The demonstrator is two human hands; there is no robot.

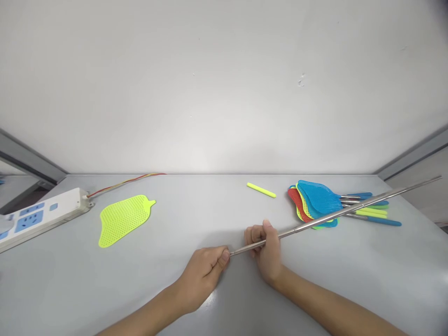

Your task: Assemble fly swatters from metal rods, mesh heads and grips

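Observation:
Both hands grip a long, thin telescopic metal rod (pixel 315 225), which slants up to the right with its far end in the air. My left hand (pixel 206 275) is closed in a pinch on the rod's near end. Farther along, my right hand (pixel 265 249) wraps its fingers round the rod, thumb on top. A loose yellow-green perforated swatter head (pixel 126 219) lies flat to the left. Beyond my right hand rests a yellow-green handle sleeve (pixel 261 190), apart from the rod.
On the right, several fly swatters with blue (pixel 320 196), red (pixel 297 204) and yellow-green heads lie piled, handles pointing right, partly behind the rod. At far left is a white power strip (pixel 66 207) with a red and yellow cable (pixel 122 181). A pale wall (pixel 210 93) backs the grey table (pixel 196 210).

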